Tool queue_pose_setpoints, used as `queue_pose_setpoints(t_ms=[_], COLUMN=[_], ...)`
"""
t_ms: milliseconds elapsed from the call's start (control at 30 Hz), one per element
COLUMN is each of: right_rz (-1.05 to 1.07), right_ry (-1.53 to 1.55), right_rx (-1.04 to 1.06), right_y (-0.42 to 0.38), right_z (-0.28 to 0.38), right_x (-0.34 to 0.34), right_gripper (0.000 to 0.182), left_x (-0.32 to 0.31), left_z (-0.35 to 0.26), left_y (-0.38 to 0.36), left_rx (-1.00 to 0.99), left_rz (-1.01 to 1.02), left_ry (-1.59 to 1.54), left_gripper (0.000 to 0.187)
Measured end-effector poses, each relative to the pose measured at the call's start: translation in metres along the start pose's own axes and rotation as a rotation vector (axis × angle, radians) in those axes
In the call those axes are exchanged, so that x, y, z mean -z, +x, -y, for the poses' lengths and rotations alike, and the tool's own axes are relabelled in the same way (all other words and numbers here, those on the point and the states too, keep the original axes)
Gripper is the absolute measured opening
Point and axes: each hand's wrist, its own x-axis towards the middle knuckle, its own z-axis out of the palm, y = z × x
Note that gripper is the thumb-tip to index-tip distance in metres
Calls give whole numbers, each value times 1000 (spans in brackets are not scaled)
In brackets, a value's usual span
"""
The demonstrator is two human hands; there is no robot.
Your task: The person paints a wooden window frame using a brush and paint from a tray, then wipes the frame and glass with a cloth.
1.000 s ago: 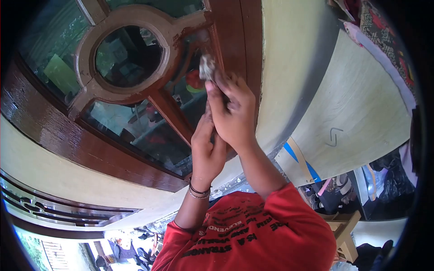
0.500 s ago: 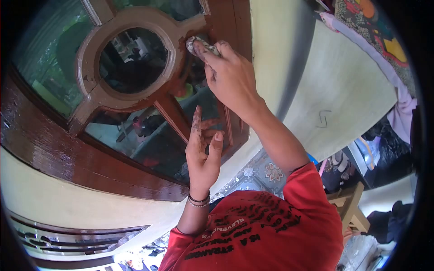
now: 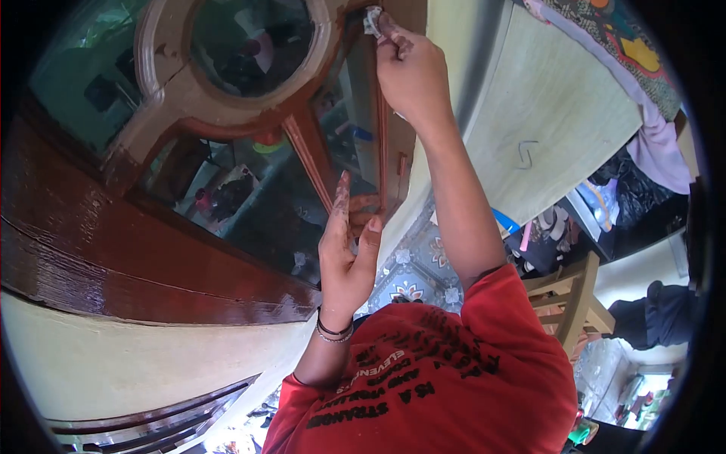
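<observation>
My right hand [image 3: 414,72] pinches a crumpled, whitish stained rag [image 3: 372,21] between thumb and fingers. It holds the rag against the upper right part of a brown wooden frame [image 3: 302,155] set with glass panes, beside a narrow pane. Lower down, my left hand [image 3: 348,257] is in front of the frame's lower corner with nothing in it. Its index finger points up, the thumb stands apart and the other fingers are partly bent. Brown smears mark the fingers of both hands. Around the round pane [image 3: 253,45], the ring is a paler brown than the glossy dark red-brown lower rail [image 3: 151,265].
A cream wall [image 3: 151,356] borders the frame below, with a slatted vent [image 3: 151,424] at lower left. To the right are a pale panel [image 3: 522,113], patterned cloth [image 3: 605,38], a wooden stool [image 3: 575,303] and a black plastic bag [image 3: 635,185]. Patterned floor tiles [image 3: 412,276] show between.
My right hand with the rag has moved from beside the round ring to the frame's right side. The view has shifted, so the frame appears higher; my left hand keeps its pose.
</observation>
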Motion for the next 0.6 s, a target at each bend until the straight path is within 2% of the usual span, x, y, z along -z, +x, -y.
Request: queue_pose_setpoints(t_ms=[200, 267, 300, 400, 500, 600], right_rz=[29, 0, 136, 161, 140, 140], right_ry=[17, 172, 121, 121, 106, 135], right_rx=[-164, -232, -276, -345, -350, -408], right_y=[-42, -65, -78, -118, -164, -201], right_z=[-18, -35, -40, -54, -76, -88], right_x=[-8, -15, -12, -16, -25, -27], right_gripper=[19, 19, 27, 27, 25, 21], left_x=[17, 20, 21, 22, 30, 31], left_z=[5, 8, 9, 8, 20, 22], left_y=[-12, -17, -20, -27, -35, -41], left_rx=[78, 115, 143, 219, 218, 303], left_rz=[25, 42, 49, 24, 94, 73], left_ry=[-60, -78, -94, -145, -55, -30], left_gripper=[55, 55, 55, 54, 57, 57])
